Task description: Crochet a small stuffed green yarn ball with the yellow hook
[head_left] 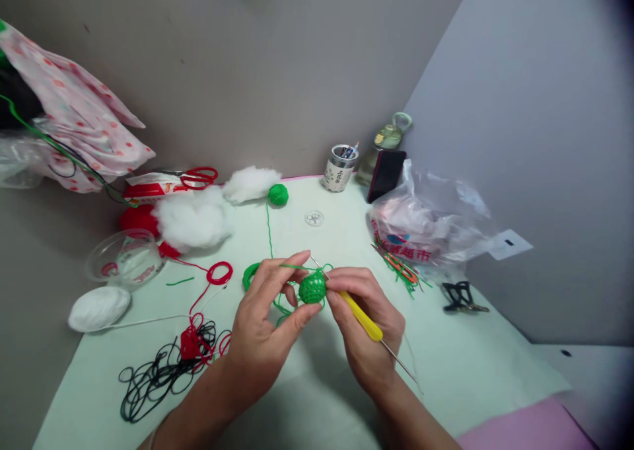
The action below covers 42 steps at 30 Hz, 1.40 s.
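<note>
We hold green piece (pixel 312 287) just below centre of frame; our left hand (pixel 262 318) pinches it. Our right hand (pixel 366 351) grips yellow hook (pixel 364 318), metal end at piece's upper edge. Green ball (pixel 278 195) lies above centre, black cord (pixel 161 376) at lower left.

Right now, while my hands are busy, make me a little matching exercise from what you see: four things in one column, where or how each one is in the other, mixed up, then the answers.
Things:
1. crochet hook
2. crocheted ball
3. phone
4. black cord

Where or how:
A. tilted, in front of the bottle
B. held in the right hand
C. loosely tangled on the table
D. held in the left hand

Pairs: 1-B, 2-D, 3-A, 4-C.
</note>
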{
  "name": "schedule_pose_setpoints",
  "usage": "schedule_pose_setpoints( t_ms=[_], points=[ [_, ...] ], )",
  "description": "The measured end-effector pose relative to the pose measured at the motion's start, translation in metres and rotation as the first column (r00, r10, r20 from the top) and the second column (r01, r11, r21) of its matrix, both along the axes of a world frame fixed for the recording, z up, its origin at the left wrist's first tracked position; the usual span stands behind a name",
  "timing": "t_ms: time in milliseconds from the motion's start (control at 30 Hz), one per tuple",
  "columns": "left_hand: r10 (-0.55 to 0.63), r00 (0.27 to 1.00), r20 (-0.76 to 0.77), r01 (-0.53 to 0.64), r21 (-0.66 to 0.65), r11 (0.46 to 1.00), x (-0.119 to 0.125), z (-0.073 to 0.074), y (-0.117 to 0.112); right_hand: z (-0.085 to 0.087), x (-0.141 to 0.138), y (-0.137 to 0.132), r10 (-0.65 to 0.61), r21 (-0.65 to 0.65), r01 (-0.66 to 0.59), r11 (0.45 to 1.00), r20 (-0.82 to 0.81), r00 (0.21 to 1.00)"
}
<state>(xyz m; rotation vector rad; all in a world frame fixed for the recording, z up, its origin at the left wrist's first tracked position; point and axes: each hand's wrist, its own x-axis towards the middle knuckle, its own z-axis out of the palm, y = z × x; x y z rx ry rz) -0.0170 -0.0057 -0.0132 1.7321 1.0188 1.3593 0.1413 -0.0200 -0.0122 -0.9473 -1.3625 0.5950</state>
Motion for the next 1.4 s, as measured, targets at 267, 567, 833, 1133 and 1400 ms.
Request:
schedule_pose_setpoints(
  t_ms=[267, 567, 833, 1133, 1400],
  points=[
    [-0.056, 0.998, 0.039, 0.060, -0.120, 0.991, -0.001, 0.002, -0.001, -0.003, 0.003, -0.001, 0.012, -0.005, -0.012, 1.000, 0.005, 1.000],
    [-0.095, 0.966, 0.242, 0.178, -0.349, 0.920, 0.001, 0.005, -0.001, -0.008, 0.005, 0.001, 0.027, -0.083, -0.038, 0.996, -0.130, 0.991],
    [-0.137, 0.860, 0.492, 0.366, -0.406, 0.838, 0.001, 0.004, 0.005, -0.007, 0.013, 0.012, 0.241, -0.194, -0.354, 0.915, -0.440, 0.865],
    [-0.233, 0.941, 0.244, 0.309, -0.346, 0.886, -0.005, 0.002, 0.004, -0.008, 0.017, 0.012, 0.227, -0.115, -0.268, 0.957, -0.287, 0.931],
    [-0.252, 0.959, 0.127, 0.280, -0.308, 0.909, -0.009, 0.006, 0.008, -0.003, 0.024, 0.011, 0.235, -0.114, -0.248, 0.962, -0.117, 0.965]
  ],
)
